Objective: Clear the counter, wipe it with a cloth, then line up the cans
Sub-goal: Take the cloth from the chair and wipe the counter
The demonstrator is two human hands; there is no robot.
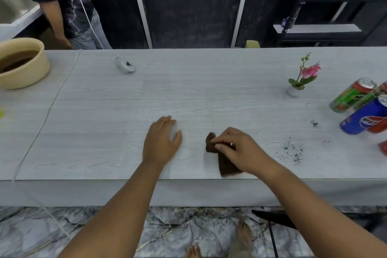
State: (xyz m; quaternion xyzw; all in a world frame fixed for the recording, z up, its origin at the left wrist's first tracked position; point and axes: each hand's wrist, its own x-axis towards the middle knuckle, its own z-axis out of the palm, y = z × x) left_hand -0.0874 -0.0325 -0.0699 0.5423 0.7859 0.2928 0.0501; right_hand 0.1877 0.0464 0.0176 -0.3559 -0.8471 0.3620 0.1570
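Note:
A dark brown cloth point(225, 163) lies on the grey wood-grain counter point(104, 132) near its front edge. My right hand point(236, 148) presses on the cloth and pinches its upper fold. My left hand point(161, 140) rests flat on the counter, fingers together, holding nothing. Dark crumbs point(291, 151) are scattered to the right of the cloth. At the far right stand several cans: a green and red one point(349, 95), a blue Pepsi can point(364, 117) and red ones point(384, 146) partly cut off by the frame edge.
A beige bowl point(27, 73) with brown contents sits at the far left. A small white device point(125, 65) lies near the back edge. A little potted pink flower point(299, 81) stands at the back right. Another person point(69, 6) stands behind the counter. A white cable point(52, 109) crosses the left side.

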